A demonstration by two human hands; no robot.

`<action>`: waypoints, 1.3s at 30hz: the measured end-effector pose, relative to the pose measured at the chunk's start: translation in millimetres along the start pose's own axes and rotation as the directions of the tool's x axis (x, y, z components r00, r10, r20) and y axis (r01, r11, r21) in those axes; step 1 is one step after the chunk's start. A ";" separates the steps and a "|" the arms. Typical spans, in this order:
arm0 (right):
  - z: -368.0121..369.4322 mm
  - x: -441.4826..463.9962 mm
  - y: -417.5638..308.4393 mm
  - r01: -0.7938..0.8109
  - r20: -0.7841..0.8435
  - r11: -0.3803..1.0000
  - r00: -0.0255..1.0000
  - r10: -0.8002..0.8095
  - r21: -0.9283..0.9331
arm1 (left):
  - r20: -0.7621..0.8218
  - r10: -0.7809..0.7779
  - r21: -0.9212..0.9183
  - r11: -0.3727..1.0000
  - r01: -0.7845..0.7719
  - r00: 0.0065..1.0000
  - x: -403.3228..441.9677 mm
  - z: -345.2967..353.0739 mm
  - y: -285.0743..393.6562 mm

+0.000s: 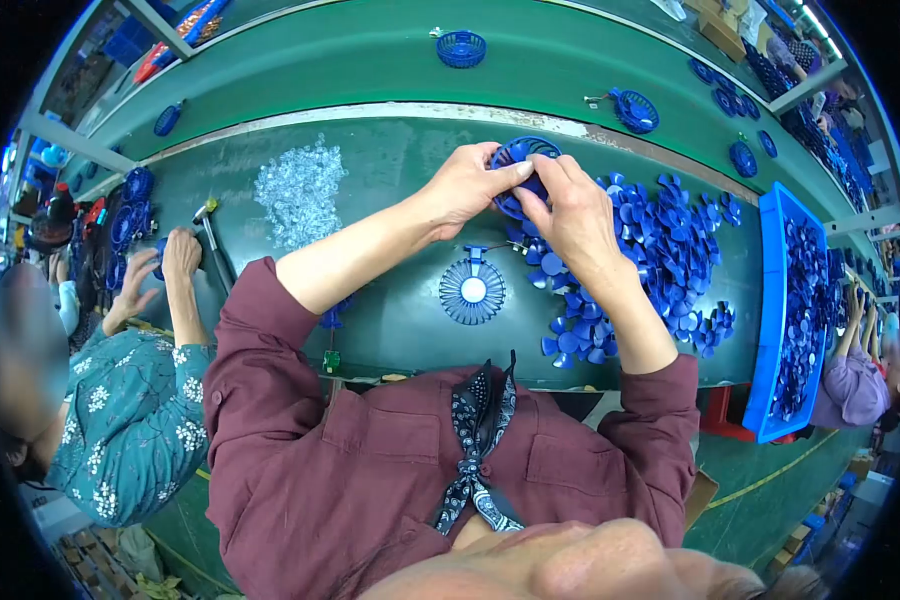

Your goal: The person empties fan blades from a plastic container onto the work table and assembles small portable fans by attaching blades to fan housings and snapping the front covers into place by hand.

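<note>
Both hands meet above the middle of the green table, around a round blue slatted fan housing. My left hand grips its left side, thumb pointing right across it. My right hand has its fingers closed at the housing's right side; whether a smaller part is pinched there is hidden. Below the hands a second blue fan housing with a pale round centre lies flat, its small wired board at the top right. A large pile of blue fan blades spreads beside my right forearm.
A heap of clear small parts lies left, near a hammer. A blue bin of blades stands right. Housings sit on the green belt behind. A co-worker works at left, another person at far right.
</note>
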State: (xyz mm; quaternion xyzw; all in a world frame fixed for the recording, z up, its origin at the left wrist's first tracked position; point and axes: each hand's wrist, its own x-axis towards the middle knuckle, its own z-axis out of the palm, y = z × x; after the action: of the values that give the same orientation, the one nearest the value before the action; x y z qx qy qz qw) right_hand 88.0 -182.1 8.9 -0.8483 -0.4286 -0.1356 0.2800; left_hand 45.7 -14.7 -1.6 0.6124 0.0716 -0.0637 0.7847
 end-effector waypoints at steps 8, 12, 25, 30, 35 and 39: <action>-22.4 13.5 23.4 0.108 -0.036 0.990 0.994 -0.105 0.090 | 0.115 0.282 0.549 0.781 -0.297 0.953 7.3 -19.8 1.2; -17.8 22.6 27.3 -0.298 0.376 0.889 0.913 0.159 0.348 | 0.142 0.320 0.598 0.726 -0.339 0.937 2.4 -11.0 2.7; 0.3 98.7 202.9 -0.500 0.078 0.864 0.861 0.503 -0.056 | 0.011 0.665 0.996 0.058 -0.067 0.747 190.3 -91.6 7.3; -14.5 55.7 119.9 -0.228 0.337 0.973 0.915 0.221 -0.019 | 0.360 0.470 0.871 -0.479 -0.109 0.806 227.5 -111.9 -10.3; 17.9 8.2 68.1 0.090 0.517 0.990 0.856 -0.022 -0.108 | 0.384 0.520 0.842 -0.536 -0.059 0.763 202.4 -79.2 -10.6; 31.2 6.8 58.6 0.112 0.522 0.981 0.853 -0.012 -0.160 | 0.280 0.518 0.944 -0.300 -0.134 0.808 141.4 -46.7 -2.5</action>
State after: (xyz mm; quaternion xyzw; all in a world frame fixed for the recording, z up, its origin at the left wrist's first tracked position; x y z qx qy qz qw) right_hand 138.9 -187.1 -34.1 -0.8612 -0.5009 0.0495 0.0700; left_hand 182.4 28.2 -42.1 0.9747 -0.0800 0.2087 -0.0004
